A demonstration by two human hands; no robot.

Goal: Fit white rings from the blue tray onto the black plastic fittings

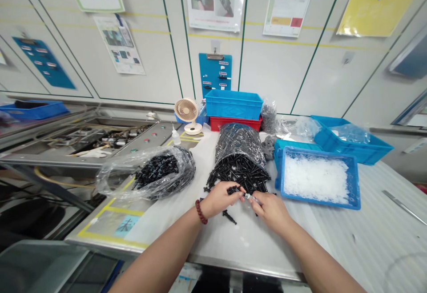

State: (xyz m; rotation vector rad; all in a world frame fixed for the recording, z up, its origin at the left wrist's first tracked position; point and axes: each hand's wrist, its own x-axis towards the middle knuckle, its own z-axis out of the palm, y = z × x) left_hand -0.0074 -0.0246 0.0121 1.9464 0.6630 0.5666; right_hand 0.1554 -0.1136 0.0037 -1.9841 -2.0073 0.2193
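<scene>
My left hand (221,198) is closed around a black plastic fitting (233,190), held just in front of a heap of similar black parts. At the tip of that fitting, my right hand (269,208) pinches a small whitish piece (247,196); the fingers partly hide it, so its kind is unclear. Both hands meet above the white table top. Behind them, the black parts (240,168) spill from the mouth of a clear plastic bag (239,137). One loose black fitting (229,216) lies on the table below my left hand.
A blue tray (356,186) of small white pieces stands at the right, with blue bins (373,148) behind. An open bag of dark parts (156,168) lies left. A fan (187,110), squeeze bottle (175,136) and stacked bins (233,104) are at the back; tweezers (403,206) lie far right.
</scene>
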